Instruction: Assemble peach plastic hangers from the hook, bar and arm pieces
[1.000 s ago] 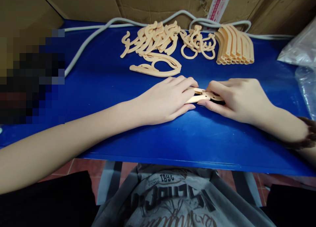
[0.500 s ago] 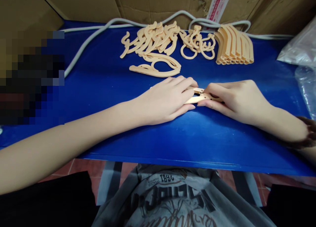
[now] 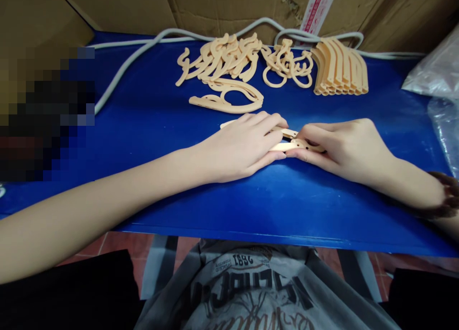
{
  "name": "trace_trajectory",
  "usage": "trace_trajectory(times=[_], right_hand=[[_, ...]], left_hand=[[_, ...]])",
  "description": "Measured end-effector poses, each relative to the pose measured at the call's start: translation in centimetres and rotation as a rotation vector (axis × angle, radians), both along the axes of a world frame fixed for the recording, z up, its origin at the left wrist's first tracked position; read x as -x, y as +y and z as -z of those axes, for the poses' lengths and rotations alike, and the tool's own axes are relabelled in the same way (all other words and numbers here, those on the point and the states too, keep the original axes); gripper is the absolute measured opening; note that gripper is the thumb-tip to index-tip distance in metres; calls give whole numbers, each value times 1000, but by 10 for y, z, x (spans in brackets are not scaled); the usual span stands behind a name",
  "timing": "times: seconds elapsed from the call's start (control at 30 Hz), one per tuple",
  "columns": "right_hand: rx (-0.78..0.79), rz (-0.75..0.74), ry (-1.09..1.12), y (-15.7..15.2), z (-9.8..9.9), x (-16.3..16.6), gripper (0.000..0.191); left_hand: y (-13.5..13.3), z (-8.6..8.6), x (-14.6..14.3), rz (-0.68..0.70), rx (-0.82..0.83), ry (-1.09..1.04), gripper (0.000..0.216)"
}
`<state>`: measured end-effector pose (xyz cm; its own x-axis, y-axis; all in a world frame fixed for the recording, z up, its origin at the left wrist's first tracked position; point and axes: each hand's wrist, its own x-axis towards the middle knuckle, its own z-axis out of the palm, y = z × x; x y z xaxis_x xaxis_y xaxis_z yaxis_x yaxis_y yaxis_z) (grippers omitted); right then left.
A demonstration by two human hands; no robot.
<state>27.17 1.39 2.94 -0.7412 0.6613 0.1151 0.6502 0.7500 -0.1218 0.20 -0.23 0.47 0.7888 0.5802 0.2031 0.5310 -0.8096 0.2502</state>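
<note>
Both hands hold a beige plastic folding hanger just above or on the blue table. My left hand lies over its two long arms, fingers curled round them; one arm tip sticks out past the knuckles on the left. My right hand pinches the joint end, where a curved piece with small holes meets the arms. The palm and fingers hide much of the hanger. Beyond my left hand lies another folded hanger of the same colour.
At the back of the blue table are a heap of hook pieces, several ring-shaped pieces and a stack of curved hanger arms. A white cable runs behind them, before cardboard. A clear plastic bag sits at right.
The hanger has shifted slightly between my hands, so more of its joint end and left arm tip shows. Both hands keep nearly the same place and grip.
</note>
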Motion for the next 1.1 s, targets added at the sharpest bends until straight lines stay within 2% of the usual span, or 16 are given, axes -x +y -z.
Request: trace_trajectory(times=[0.3,0.53,0.73,1.1], right_hand=[[19,90,27,2,0,0,90],[38,105,5,5,-1,-3,91],[90,92,-7,9,-1,-2,91],[72,56,-44,10,2,-6,90]], left_hand=[[-3,-6,0,-13,111,-80,43],[-2,-3,0,-31,144,-88,47],[-2,-2,0,-24,122,-88,47],[-2,-1,-1,-33,86,-69,43]])
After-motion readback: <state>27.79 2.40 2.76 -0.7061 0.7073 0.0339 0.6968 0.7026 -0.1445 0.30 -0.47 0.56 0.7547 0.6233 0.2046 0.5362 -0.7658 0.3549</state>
